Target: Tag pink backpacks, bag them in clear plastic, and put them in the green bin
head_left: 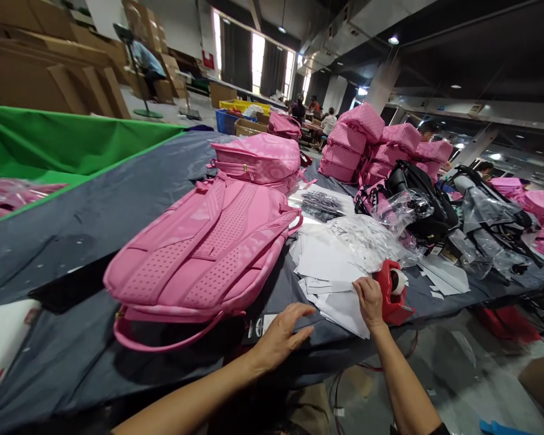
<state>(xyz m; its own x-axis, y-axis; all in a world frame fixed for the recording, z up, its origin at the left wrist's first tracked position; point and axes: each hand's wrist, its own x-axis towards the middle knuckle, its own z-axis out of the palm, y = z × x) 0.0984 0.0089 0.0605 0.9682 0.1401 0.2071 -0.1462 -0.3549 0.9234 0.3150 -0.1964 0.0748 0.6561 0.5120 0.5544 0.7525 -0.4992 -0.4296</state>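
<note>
My left hand [280, 335] hovers at the table's front edge, palm inward, thumb and fingers apart, with nothing in it. Just beyond it is a small black-and-white tag [256, 328], partly covered by the hand. A pink backpack [199, 248] lies strap side up to the left, its top handle loop toward me. My right hand [370, 299] is closed in a pinch at the right edge of a white paper sheet [329, 286] on a loose pile. Against that hand's right side stands a red tape dispenser [392, 308] with a roll of tape.
Behind the backpack sits another pink bag [258, 160]. Stacked pink bags [349, 142] and black bags in clear plastic [424, 196] fill the right. A white device [4, 341] and a black flat item [72, 281] lie left. A green-lined bin [72, 142] borders the table.
</note>
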